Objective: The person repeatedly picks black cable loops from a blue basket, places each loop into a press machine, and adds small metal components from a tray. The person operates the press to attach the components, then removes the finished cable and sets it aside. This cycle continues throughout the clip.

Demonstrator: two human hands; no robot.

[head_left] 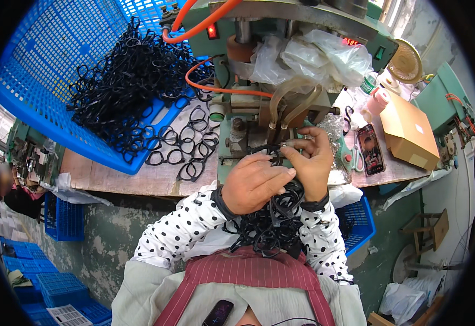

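A black plastic eyeglass frame [273,152] sits at the front of the green press machine [224,157], partly hidden by my fingers. My left hand [252,183] is closed at its near left side, with the fingers pressed together over it. My right hand [312,165] pinches at its right side, thumb against the curled fingers. Just above the fingertips, two clear tubes [297,106] run down to metal nozzles. Below my hands, a heap of black eyeglass frames [270,228] lies in my lap, between my forearms.
At the left, a blue plastic basket [42,70] tilts over the table with a pile of black frames [134,81]. Loose frames [186,144] lie beside it. Scissors [357,160], a phone [371,149] and a cardboard box [408,130] stand right. An orange hose [226,91] crosses the machine.
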